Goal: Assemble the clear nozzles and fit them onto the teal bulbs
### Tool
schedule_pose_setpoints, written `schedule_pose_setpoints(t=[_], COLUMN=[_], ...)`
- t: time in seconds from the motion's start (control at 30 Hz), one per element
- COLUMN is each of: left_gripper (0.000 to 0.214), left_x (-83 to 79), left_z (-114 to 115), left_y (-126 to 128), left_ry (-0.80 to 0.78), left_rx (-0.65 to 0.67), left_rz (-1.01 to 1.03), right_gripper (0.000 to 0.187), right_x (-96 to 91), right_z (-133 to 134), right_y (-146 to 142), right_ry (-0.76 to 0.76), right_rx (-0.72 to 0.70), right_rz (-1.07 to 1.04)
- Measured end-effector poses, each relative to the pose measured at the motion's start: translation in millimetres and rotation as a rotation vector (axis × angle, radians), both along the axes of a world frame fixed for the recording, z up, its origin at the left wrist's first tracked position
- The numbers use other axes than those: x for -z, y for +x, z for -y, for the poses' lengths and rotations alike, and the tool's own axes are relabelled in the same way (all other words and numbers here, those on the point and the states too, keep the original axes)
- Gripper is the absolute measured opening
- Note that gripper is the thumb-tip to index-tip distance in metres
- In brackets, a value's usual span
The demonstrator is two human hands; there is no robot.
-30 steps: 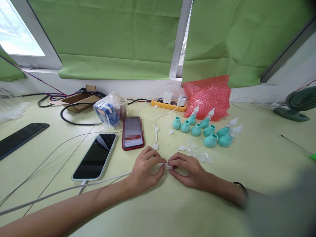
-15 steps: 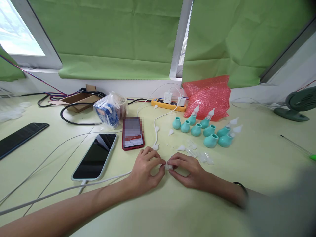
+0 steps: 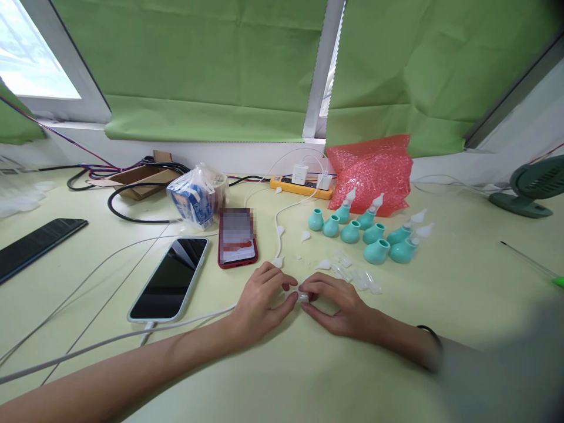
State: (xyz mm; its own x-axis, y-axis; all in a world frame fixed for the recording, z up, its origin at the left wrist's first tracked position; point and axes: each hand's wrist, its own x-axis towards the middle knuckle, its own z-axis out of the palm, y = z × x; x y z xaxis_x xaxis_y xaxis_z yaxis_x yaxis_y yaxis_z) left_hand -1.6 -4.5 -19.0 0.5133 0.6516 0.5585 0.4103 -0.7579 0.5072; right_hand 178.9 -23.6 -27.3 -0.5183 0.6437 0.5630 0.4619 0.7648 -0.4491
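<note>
Between the thumb and fingers of my right hand is a small clear plastic tube piece, low over the table. Beside its left end is my left hand, with a gap between thumb and forefinger; whether the thumb still touches the piece I cannot tell. Just beyond my right hand lie several clear plastic pieces and a white pointed tip. Farther back stand several teal rubber bulbs, some of them fitted with clear parts and white tips.
Left of my hands are a red-cased phone, a charging phone with its white cable, and a dark phone. A bagged blue package, yellow power strip, red bubble-wrap bag and fan stand behind.
My left thumb and forefinger have spread apart beside the clear piece. My right hand keeps its grip in almost the same place.
</note>
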Motion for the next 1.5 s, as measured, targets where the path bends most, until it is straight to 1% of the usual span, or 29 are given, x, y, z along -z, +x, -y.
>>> schedule_pose_setpoints(t=[0.17, 0.33, 0.57, 0.67, 0.77, 0.87, 0.97, 1.1, 1.23, 1.33, 1.43, 1.5], left_gripper=[0.014, 0.015, 0.024, 0.021, 0.019, 0.020, 0.021, 0.022, 0.024, 0.025, 0.025, 0.024], left_x=[-0.4, 0.4, 1.3, -0.5, -0.4, 2.4, 4.2, 2.7, 1.3, 0.6, -3.0, -9.0], left_z=[0.0, 2.3, 8.0, 9.1, 8.5, 6.5, 4.5, 3.7, 4.6, 4.9, 4.4, 4.1], left_y=[0.0, -0.4, -3.6, -3.4, -2.8, -3.0, -3.7, -3.3, -2.6, -3.3, -4.6, -5.0], left_ry=[0.035, 0.108, 0.343, 0.453, 0.508, 0.474, 0.373, 0.229, 0.161, 0.126, 0.120, 0.136], left_rx=[0.021, -0.018, -0.067, -0.087, -0.079, 0.011, 0.088, 0.145, 0.185, 0.162, 0.077, 0.013], left_rz=[-0.016, -0.067, -0.286, -0.384, -0.413, -0.369, -0.299, -0.198, -0.144, -0.161, -0.155, -0.177], right_gripper=[0.022, 0.024, 0.026, 0.027, 0.029, 0.030, 0.028, 0.026, 0.024, 0.024, 0.025, 0.024], right_x=[2.0, 4.9, 4.9, 5.0, 5.6, 5.7, 5.1, 4.8, 4.9, 4.6, 4.3, 4.2], right_z=[-0.3, -0.8, -1.0, -1.3, -1.2, -1.0, -1.0, -0.8, -0.7, -1.2, -1.7, -1.8], right_y=[0.4, 1.3, 2.0, 1.7, 1.3, 1.3, 1.7, 2.3, 2.7, 2.8, 2.2, 1.7], right_ry=[0.005, -0.003, 0.017, 0.022, 0.012, 0.012, 0.018, 0.007, 0.000, -0.002, -0.003, -0.003], right_rx=[0.005, 0.003, -0.019, -0.028, -0.035, -0.031, -0.026, -0.018, -0.033, -0.032, -0.022, -0.019], right_rz=[-0.008, -0.004, -0.016, -0.015, -0.019, -0.025, -0.020, 0.003, -0.012, -0.017, -0.039, -0.047])
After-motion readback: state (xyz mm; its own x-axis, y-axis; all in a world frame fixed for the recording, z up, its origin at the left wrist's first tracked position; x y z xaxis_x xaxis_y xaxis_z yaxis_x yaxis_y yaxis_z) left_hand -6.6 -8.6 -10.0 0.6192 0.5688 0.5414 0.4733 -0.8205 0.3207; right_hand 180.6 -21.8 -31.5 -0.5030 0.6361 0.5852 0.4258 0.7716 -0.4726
